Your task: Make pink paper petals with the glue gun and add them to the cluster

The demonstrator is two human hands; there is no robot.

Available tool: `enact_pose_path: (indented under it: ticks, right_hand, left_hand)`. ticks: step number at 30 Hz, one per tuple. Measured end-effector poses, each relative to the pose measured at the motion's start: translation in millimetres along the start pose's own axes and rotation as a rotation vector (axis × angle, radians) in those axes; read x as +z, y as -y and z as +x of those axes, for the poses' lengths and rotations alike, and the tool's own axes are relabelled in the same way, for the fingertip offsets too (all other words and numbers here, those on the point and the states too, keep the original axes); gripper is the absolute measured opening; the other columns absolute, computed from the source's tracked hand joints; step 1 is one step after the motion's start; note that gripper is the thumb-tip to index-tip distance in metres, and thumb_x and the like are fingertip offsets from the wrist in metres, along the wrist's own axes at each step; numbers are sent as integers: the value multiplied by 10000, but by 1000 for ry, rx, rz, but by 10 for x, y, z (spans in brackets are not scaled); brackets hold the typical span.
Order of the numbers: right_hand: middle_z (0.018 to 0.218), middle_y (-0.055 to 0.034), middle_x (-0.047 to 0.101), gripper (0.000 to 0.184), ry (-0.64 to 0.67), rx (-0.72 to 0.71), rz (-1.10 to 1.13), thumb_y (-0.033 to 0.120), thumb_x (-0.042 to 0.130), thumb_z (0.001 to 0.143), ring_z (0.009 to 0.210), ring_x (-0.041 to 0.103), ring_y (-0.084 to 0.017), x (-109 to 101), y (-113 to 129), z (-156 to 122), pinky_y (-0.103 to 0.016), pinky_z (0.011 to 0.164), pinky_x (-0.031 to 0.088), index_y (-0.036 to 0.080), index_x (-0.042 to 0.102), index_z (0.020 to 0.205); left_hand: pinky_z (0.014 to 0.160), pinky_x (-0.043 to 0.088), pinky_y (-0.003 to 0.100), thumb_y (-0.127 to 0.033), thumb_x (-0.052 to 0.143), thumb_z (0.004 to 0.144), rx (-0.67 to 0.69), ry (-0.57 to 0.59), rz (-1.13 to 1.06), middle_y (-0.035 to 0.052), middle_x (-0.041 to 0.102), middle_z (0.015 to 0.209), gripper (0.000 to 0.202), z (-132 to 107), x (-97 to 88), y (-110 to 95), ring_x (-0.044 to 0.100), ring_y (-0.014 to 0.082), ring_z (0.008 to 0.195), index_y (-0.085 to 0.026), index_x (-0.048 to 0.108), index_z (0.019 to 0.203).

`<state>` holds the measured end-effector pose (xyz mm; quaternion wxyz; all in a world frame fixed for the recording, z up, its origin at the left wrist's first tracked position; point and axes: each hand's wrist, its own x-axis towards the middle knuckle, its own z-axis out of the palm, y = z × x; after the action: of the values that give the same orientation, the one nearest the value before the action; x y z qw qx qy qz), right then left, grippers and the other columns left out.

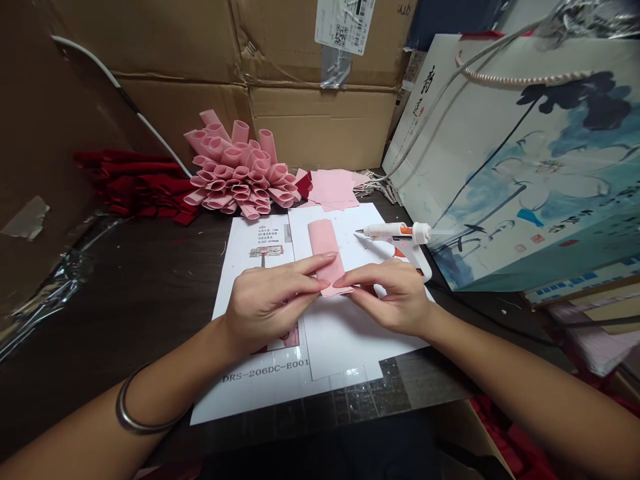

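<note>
Between my two hands is a pink sheet, partly curled over and raised above the white papers. My left hand pinches its left side near the lower end, the index finger lying across the front. At the lower right corner, the thumb and fingers of my right hand close on the sheet's edge. A white glue gun with orange parts lies just beyond my right hand, its nozzle pointing left. Under the hands are white papers, the left one printed with text and pictures.
Rolled pink tubes are heaped at the back, beside dark red folded pieces. Flat pink sheets and metal clips lie behind the papers. Cardboard boxes wall the back; a large paper bag stands right, a cable before it.
</note>
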<state>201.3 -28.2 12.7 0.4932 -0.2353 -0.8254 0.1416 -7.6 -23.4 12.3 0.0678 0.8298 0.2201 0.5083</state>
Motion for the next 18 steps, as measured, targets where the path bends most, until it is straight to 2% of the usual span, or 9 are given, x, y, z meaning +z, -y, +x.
enact_pose_path:
  ticks: [4,10,14,18]
  right_hand:
    - [694,-1,738,155,3,5,15,60,607,816,409,520,-68,-7,-7,-3,-200,405,407,172,693,880]
    - [638,16,718,208,-6,0,-3,39,569,819,414,529,-76,-17,-17,-8,-197,414,413,183,704,886]
    - [684,-2,739,218,-40,7,-7,25,562,817,434,563,-85,-5,-10,-10,-205,429,431,172,703,898]
    - [707,-1,748,231,-54,-4,-16,22,554,816,440,573,-83,9,2,-9,-202,433,445,179,699,902]
  left_hand:
    - [726,605,162,-69,706,805,0,-8,8,51,729,1100,148,8,-3,-14,739,153,891,-200,721,875]
    - [745,603,175,-40,693,795,-2,-14,-26,70,728,1106,172,10,6,-15,733,166,926,-185,712,886]
    - [803,602,200,-24,685,800,22,-24,-53,83,728,1111,228,5,3,-17,720,167,973,-169,707,974]
    - [789,611,195,-26,689,804,44,-22,-46,56,743,1071,218,18,-9,-34,730,157,936,-177,712,960]
